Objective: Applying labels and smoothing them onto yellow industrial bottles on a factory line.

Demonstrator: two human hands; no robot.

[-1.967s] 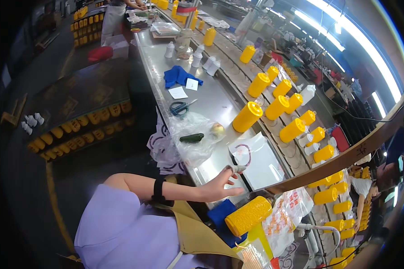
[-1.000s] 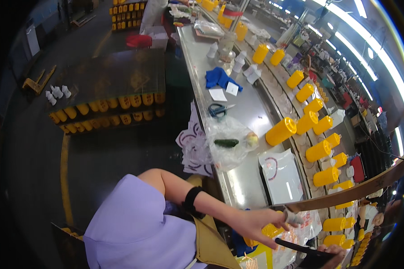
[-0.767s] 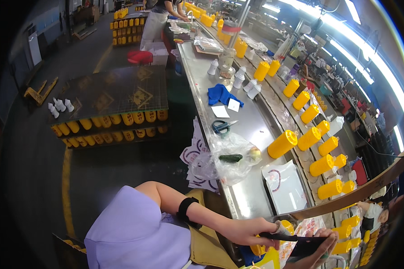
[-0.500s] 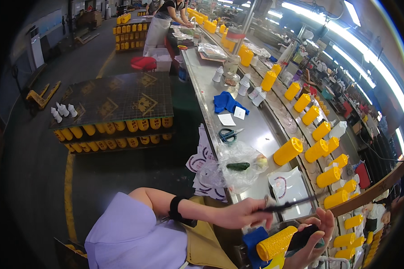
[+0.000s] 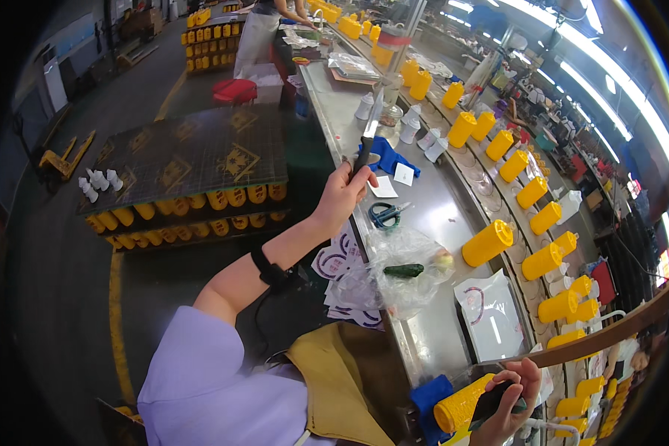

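Logged long grey metal workbench [image 5: 453,215], extending ahead of and right of the fingers of left hand [image 5: 340,195]. Noted dark flat board with gold diamond patterns [image 5: 201,160] well left of those fingers, over rows of yellow bottles; probably serving as cover. Found crumpled clear plastic bag [image 5: 412,301] between both hands' fingers, likely keeping food off metal; cannot tell if around or under dark green cucumber [image 5: 404,271]. Recorded flat white packet [image 5: 498,320] nearer fingers of right hand [image 5: 500,425]. Saw textured yellow cylinder [image 5: 461,406] tilted just beside right fingers, near blue cloth [image 5: 430,401], possibly for padding. Observed black-handled steel knife [image 5: 367,141] in left fingers, closed around handle, with blade aimed away from body, presumably for safety. Saw green-handled scissors [image 5: 385,215] near left fingers, to their right. Observed right fingers curled around small dark object [image 5: 490,401]; cannot tell its kind.

Labels: noted purple-red curved print on packet and on white printed sheets [image 5: 333,260] below left fingers; not transcribed. Identified no brand.
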